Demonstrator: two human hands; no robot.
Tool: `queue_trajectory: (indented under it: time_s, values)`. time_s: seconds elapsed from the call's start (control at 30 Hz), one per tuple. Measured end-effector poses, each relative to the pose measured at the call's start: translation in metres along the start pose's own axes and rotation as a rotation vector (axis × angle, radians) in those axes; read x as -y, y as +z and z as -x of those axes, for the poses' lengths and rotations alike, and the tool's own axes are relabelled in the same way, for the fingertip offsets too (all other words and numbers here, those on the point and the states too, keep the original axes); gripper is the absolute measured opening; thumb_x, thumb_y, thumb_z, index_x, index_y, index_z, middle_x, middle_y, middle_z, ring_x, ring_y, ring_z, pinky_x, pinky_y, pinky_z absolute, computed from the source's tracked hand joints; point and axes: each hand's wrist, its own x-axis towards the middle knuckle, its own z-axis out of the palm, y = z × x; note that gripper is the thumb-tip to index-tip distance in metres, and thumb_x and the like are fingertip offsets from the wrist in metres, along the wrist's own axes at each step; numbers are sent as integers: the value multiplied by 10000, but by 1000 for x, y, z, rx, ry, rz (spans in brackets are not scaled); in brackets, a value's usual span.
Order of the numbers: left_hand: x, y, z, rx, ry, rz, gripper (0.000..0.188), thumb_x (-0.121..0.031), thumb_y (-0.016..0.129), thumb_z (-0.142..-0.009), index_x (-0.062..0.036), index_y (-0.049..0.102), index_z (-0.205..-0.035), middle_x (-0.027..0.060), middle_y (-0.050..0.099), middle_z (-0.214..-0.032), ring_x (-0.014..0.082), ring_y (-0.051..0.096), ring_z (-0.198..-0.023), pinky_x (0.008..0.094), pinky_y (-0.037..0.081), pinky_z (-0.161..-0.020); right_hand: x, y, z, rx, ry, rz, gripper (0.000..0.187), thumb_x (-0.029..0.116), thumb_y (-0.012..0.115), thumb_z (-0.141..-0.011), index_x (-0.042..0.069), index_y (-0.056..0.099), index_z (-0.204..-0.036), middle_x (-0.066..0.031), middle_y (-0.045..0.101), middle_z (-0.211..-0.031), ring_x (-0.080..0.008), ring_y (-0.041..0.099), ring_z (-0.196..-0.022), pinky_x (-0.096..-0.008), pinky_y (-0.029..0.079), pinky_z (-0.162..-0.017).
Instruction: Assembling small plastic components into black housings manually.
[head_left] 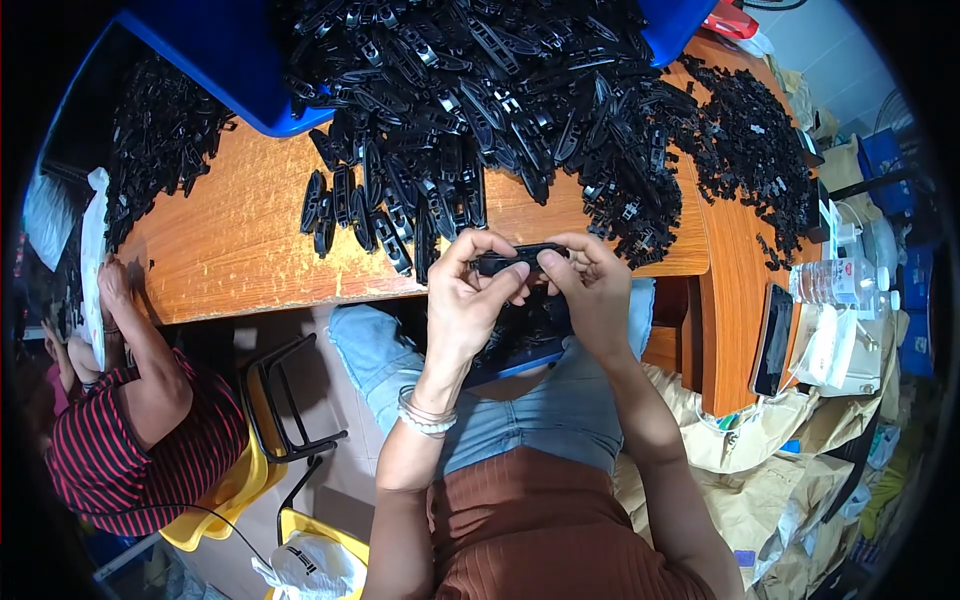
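Between my two hands is a long, narrow black plastic part [520,258], held level just past the table's front edge. My left hand [470,285] pinches its left end with thumb and fingers. At the other end, my right hand [588,280] grips it, the thumb pressed on its near side. What the part is for does not show. Beyond my hands, a big heap of similar black plastic parts [450,110] spreads over the wooden table [230,230]. A black-filled tray with a blue edge [520,370] rests on my lap, partly hidden by my hands.
A blue bin [215,50] stands behind the heap. Smaller black pieces [750,150] lie at the right. A phone [773,340] and a water bottle [835,282] are on the right side table. At left, a person in a striped shirt [150,450] sits on a yellow chair [225,500].
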Motion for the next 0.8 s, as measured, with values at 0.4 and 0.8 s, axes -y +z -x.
queue_trajectory:
  time_s: [0.4, 0.8]
  values:
    - [-22, -10, -6, 78, 335, -643, 134, -20, 686, -765, 17, 638, -884, 109, 627, -853, 210, 632, -771, 286, 490, -648, -20, -17, 24, 139, 69, 58, 190, 64, 594, -876, -24, 595, -1045, -31, 605, -722, -57, 542, -613, -189, 418, -551]
    - [-20, -20, -75, -152, 591, -1385, 144, -51, 616, -799, 6, 598, -930, 185, 518, -938, 325, 594, -708, 409, 491, -569, 2, -69, -67, -300, -607, 993, 98, -6, 615, -780, 18, 665, -861, -103, 579, -823, -279, 528, -826, -365, 423, -737]
